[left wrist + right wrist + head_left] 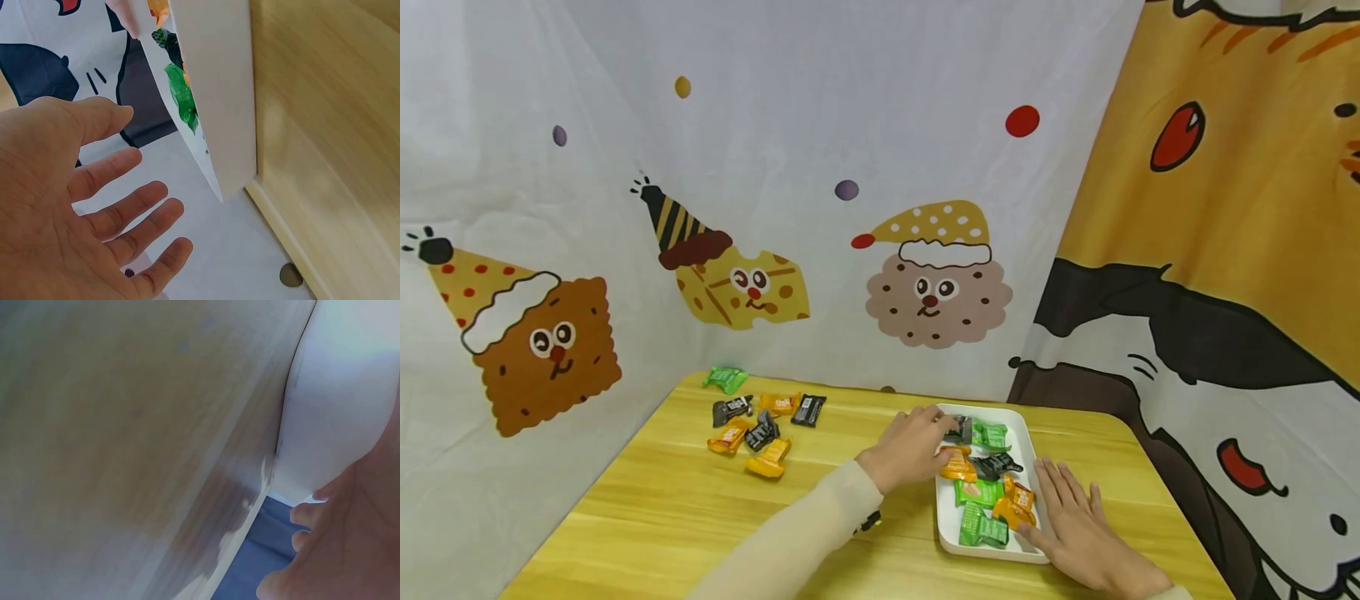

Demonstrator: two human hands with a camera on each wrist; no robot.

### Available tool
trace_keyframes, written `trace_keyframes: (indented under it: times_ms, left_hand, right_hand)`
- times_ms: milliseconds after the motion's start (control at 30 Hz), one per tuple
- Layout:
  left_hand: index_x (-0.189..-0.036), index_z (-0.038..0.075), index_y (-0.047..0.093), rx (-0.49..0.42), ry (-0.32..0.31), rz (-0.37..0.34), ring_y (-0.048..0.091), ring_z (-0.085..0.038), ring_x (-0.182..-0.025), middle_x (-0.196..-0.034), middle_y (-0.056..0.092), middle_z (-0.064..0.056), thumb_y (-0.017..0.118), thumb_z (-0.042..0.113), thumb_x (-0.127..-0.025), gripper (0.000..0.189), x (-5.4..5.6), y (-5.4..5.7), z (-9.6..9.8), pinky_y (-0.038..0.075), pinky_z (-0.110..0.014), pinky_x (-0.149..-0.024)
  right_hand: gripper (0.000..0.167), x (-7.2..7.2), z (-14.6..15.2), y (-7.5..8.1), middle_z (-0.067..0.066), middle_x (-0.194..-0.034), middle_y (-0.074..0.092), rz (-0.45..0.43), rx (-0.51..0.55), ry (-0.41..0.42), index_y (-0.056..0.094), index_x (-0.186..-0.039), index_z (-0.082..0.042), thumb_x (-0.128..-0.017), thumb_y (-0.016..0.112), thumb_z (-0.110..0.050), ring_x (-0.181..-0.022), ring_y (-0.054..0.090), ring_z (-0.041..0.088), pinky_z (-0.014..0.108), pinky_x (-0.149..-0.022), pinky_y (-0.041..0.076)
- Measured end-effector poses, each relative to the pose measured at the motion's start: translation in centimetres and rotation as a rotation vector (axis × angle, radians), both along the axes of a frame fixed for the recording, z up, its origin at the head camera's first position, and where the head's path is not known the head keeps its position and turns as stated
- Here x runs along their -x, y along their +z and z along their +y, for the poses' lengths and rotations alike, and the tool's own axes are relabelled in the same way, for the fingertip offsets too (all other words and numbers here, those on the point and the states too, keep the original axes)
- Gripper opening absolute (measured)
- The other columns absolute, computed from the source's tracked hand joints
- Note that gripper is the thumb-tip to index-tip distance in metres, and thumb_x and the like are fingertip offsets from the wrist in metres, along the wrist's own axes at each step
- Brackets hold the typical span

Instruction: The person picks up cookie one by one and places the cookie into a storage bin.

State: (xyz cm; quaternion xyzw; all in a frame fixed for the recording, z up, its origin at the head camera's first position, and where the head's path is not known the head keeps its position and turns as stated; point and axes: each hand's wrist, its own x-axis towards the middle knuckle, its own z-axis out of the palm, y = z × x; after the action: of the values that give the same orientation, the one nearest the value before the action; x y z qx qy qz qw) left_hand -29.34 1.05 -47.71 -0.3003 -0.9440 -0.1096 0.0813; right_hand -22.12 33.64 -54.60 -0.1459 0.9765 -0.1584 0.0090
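The right hand [1086, 533], straight-fingered and released, lies along the right side of a smooth, rectangular white tray [945, 521] holding crinkly wrapped candies [979, 493]; the left hand [908, 448], relaxed and released, is at its far left edge. Farther left, loose candies [762, 432] dot the wood-grained table [662, 517] before creased cloth [760, 142].

A white rectangular tray [992, 553] with rounded corners lies flat on the wooden table [647, 525], its long sides running away from the person. In it sit individually wrapped candies, green [979, 492], orange [958, 465] and black [995, 466], loosely spread, several touching. The left hand [906, 448] reaches over its left rim; the right hand [1082, 525] is at its right side.
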Motion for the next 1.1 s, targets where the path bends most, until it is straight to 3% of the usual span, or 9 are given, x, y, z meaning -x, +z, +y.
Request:
trace_keyframes:
  times_ms: [333,500,800,1100]
  left_hand:
    - [-0.160,0.019,0.069,-0.030,0.044,-0.046,0.069,-0.031,-0.144,-0.160,0.069,-0.007,0.075,0.038,-0.116,0.048,-1.0,-0.7,-5.6,0.062,-0.060,-0.119]
    - [-0.158,0.018,0.070,-0.025,0.069,-0.036,0.071,-0.032,-0.140,-0.157,0.070,-0.009,0.078,0.037,-0.115,0.048,-1.2,-1.4,-8.3,0.063,-0.062,-0.115]
    - [-0.151,0.016,0.073,-0.031,0.102,0.007,0.075,-0.035,-0.133,-0.152,0.073,-0.012,0.081,0.035,-0.113,0.043,-1.4,-2.6,-12.1,0.067,-0.059,-0.107]
    - [-0.150,0.011,0.074,-0.097,0.161,-0.035,0.075,-0.040,-0.130,-0.151,0.073,-0.016,0.079,0.030,-0.114,0.041,-1.7,-2.8,-15.7,0.066,-0.068,-0.107]
  right_hand:
    - [0.108,0.0,0.1,-0.2,0.031,-0.192,0.021,0.022,0.033,0.025,0.028,-0.183,-0.001,-0.110,0.072,-0.066,-0.175,0.019,0.062,0.096,-0.130,0.008]
    - [0.109,0.0,0.0,0.0,0.031,-0.191,0.022,0.032,0.021,0.024,0.029,-0.183,0.001,-0.109,0.073,-0.066,-0.175,0.021,0.062,0.096,-0.130,0.009]
    - [0.110,0.0,0.0,0.3,0.032,-0.190,0.026,0.056,0.004,0.024,0.032,-0.181,0.003,-0.108,0.074,-0.067,-0.173,0.024,0.062,0.097,-0.129,0.012]
    - [0.110,0.1,0.0,0.2,0.031,-0.190,0.026,0.035,-0.005,0.016,0.031,-0.181,0.003,-0.109,0.071,-0.069,-0.174,0.023,0.061,0.097,-0.129,0.011]
